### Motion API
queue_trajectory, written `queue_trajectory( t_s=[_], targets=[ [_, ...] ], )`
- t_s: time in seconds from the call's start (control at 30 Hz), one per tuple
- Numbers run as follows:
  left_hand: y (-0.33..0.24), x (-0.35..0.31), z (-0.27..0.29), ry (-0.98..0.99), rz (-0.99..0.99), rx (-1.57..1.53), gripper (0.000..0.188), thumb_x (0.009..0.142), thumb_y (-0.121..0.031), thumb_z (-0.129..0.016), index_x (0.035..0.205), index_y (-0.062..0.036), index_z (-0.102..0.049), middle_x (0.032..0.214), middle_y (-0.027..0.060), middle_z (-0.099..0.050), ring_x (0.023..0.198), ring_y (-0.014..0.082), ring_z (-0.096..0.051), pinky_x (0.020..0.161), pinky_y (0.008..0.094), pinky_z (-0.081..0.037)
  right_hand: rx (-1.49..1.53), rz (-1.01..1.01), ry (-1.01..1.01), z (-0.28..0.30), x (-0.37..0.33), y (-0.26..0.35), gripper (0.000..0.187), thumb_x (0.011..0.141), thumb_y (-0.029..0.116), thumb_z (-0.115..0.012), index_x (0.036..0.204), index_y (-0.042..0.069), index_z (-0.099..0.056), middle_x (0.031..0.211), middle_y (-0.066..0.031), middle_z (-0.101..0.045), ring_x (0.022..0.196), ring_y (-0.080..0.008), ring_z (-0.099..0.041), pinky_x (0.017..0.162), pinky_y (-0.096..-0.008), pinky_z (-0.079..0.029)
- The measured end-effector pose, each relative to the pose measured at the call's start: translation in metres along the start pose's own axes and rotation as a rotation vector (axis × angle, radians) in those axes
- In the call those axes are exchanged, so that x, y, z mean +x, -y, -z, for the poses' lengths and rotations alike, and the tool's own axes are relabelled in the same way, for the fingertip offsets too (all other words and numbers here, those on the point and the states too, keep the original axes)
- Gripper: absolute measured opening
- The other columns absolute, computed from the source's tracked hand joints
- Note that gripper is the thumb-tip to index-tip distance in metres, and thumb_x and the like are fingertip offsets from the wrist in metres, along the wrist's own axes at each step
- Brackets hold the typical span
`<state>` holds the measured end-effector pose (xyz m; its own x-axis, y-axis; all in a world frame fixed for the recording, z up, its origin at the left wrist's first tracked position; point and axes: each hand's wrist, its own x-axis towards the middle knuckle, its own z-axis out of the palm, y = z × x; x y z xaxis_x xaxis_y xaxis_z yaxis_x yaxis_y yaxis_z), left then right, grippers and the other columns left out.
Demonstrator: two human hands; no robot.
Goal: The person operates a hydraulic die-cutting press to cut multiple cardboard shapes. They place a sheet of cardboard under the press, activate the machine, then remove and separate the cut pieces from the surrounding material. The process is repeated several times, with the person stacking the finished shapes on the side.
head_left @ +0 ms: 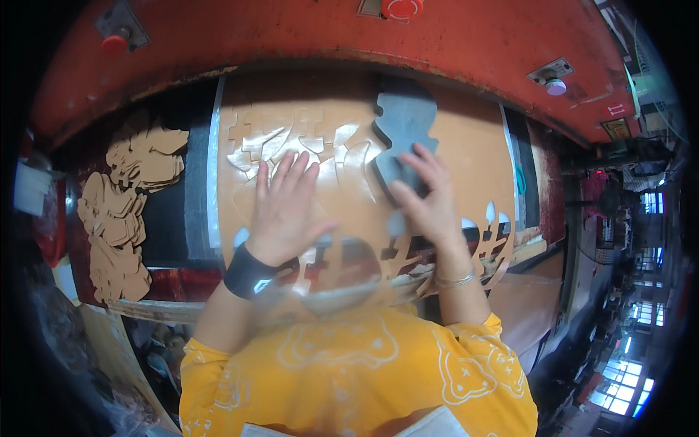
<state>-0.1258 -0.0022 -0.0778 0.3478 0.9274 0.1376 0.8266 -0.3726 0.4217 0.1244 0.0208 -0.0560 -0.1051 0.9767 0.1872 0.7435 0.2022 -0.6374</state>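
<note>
A tan sheet (473, 124), leather-like, lies in front of me with curved outlines cut into it. My left hand (284, 207) rests flat on this sheet, fingers spread, beside shiny cut pieces (273, 138). A black band (251, 273) wraps its wrist. On the right part of the sheet stands a thick grey cutting die (406, 120) with a wavy outline. The thumb and fingers of my right hand (429, 197) grip its near end. Cut-out openings (349, 266) run along the sheet's near edge, below both hands.
Loose stacks of tan cut pieces (113, 211) lie at the left on a dark surface. A red machine beam (291, 33) spans the far side, carrying a red button (402, 7) and other knobs. A wooden edge (175, 309) borders the near left.
</note>
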Motion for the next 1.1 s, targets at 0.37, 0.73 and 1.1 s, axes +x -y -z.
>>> queue_trajectory(
  t_s=[0.37, 0.73, 1.1],
  targets=[
    [-0.068, -0.11, -0.021, 0.01, 0.016, -0.804, 0.013, 0.083, -0.006, -0.064, 0.095, -0.0002, -0.064, 0.085, 0.0108, -0.061, 0.079, 0.0219, -0.06, 0.07, 0.0309, -0.047, -0.107, 0.18, -1.006, 0.121, 0.032, -0.059, 0.071, 0.092, 0.027, -0.059, 0.144, -0.003, -0.024, 0.149, -0.0279, -0.022, 0.14, -0.0391, -0.019, 0.113, -0.0464, -0.02],
    [-0.065, -0.115, -0.055, -0.157, 0.011, -0.329, 0.016, 0.083, -0.021, -0.063, 0.079, -0.0054, -0.065, 0.076, 0.0122, -0.062, 0.075, 0.0332, -0.061, 0.065, 0.0421, -0.048, 0.199, 0.162, -0.928, 0.127, -0.051, -0.071, 0.065, 0.1, 0.03, -0.044, 0.147, -0.004, -0.015, 0.152, -0.0216, -0.02, 0.141, -0.0292, -0.021, 0.115, -0.0383, -0.018],
    [-0.071, -0.12, -0.065, -0.264, -0.001, -0.233, 0.016, 0.082, -0.018, -0.065, 0.073, -0.0039, -0.065, 0.075, 0.013, -0.06, 0.075, 0.0344, -0.06, 0.067, 0.0432, -0.048, -0.355, 0.196, 0.139, 0.044, -0.178, -0.035, 0.039, 0.079, 0.022, -0.065, 0.114, 0.007, -0.058, 0.101, -0.0127, -0.062, 0.1, -0.0309, -0.056, 0.088, -0.0458, -0.04]
  ],
)
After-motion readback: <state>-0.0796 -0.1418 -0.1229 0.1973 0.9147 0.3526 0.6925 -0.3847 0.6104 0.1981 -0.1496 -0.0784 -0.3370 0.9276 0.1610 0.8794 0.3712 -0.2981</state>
